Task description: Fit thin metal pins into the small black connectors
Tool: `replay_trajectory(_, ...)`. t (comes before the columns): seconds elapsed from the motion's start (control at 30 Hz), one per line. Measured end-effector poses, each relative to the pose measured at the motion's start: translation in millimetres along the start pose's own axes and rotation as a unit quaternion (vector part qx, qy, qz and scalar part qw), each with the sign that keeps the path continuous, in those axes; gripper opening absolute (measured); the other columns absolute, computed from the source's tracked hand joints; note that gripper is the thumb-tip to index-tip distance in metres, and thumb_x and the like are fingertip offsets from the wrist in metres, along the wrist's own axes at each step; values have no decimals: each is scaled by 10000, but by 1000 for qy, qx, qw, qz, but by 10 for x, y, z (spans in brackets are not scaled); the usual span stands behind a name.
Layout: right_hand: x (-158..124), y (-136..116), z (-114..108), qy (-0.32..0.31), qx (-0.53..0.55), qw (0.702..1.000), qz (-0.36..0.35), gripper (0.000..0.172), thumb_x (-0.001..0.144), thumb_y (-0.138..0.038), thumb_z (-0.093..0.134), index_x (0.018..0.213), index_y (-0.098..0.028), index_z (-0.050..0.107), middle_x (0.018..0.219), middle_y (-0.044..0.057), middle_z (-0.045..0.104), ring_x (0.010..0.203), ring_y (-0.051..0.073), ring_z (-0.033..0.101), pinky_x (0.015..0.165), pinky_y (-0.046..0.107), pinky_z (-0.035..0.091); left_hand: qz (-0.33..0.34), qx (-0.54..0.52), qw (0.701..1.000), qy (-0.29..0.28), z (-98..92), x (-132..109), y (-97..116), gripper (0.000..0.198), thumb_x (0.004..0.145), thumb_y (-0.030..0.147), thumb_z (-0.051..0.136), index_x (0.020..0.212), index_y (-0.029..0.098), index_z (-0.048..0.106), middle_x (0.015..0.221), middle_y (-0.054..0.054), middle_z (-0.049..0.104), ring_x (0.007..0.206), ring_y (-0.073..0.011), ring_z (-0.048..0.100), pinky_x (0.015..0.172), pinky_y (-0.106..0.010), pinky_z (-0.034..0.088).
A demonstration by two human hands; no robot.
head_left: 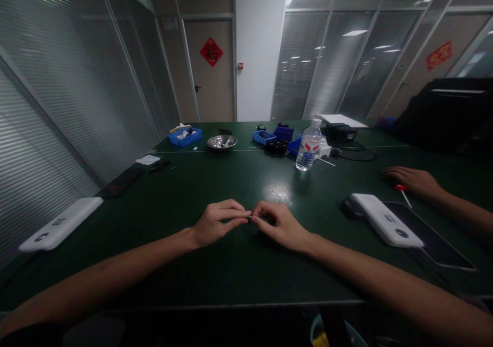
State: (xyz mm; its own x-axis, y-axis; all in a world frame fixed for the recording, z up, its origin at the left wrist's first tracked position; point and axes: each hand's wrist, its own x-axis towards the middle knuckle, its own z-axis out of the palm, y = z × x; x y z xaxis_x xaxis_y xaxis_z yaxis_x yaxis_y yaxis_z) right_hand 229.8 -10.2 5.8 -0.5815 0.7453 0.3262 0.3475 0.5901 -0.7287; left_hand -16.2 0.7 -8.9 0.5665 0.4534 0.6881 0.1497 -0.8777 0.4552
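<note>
My left hand [216,223] and my right hand [280,225] meet fingertip to fingertip just above the dark green table [185,280]. Between them is a tiny dark piece [249,218] with a hint of green, too small to name. The left thumb and fingers pinch it from one side; the right thumb and forefinger pinch from the other. Most of the piece is covered by the fingertips.
A water bottle [307,147] stands beyond my right hand. Farther back are a metal bowl [222,148] and blue bins [185,140]. White devices [61,224] lie at both sides. Another person's hand [414,180] rests at the right, near a red-topped stick [401,188].
</note>
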Motion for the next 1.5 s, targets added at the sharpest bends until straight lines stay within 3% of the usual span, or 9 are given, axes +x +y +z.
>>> replay_trajectory(0.2,-9,-9,9,4,58,998,16,213,1011,-370,581,930,-180,634,811,1,631,709,140,560,627,259,417,-12,-25,999,32,10,28,52,284,929,150,714,1207,185,760,1016,-95,750,916,-181,728,800,-293,613)
replay_trajectory(0.37,-10,42,6,-1,40,999,4,197,1012,-361,581,958,-180,635,840,11,657,719,141,570,631,258,422,-34,-30,999,24,22,33,44,269,936,179,713,1200,191,763,1019,-95,751,919,-184,724,808,-304,604)
replay_trajectory(0.63,22,66,-24,2,-39,999,-7,131,984,-296,607,951,-179,657,791,-7,644,639,117,540,586,242,392,-127,-31,990,-58,34,55,33,205,983,246,660,1154,206,764,1079,-72,718,974,-180,686,875,-321,558)
replay_trajectory(0.97,58,166,-108,15,-83,996,14,95,972,-262,616,957,-181,665,792,-9,648,657,126,567,608,248,406,-196,41,970,-136,5,93,39,399,987,265,651,1384,284,621,1075,-37,675,981,-191,623,878,-344,510)
replay_trajectory(1.1,60,189,-122,-5,-121,993,12,77,960,-247,627,961,-181,667,790,-3,650,671,136,572,620,254,406,-191,76,964,-171,5,110,46,402,1017,272,589,1419,270,602,1095,-60,653,1006,-210,588,875,-359,496)
replay_trajectory(1.3,45,118,-118,-46,-238,970,0,85,947,-234,633,995,-187,685,948,43,681,792,166,612,689,273,409,-151,104,957,-227,3,148,93,381,1043,275,506,1407,256,617,1133,-83,628,1046,-235,551,930,-390,468)
replay_trajectory(1.5,55,104,-153,-74,-323,944,0,100,960,-270,625,1008,-204,683,988,55,658,740,158,587,631,278,361,-150,112,961,-205,35,122,55,393,1018,268,536,1404,236,597,1109,-85,641,1010,-247,560,904,-403,460)
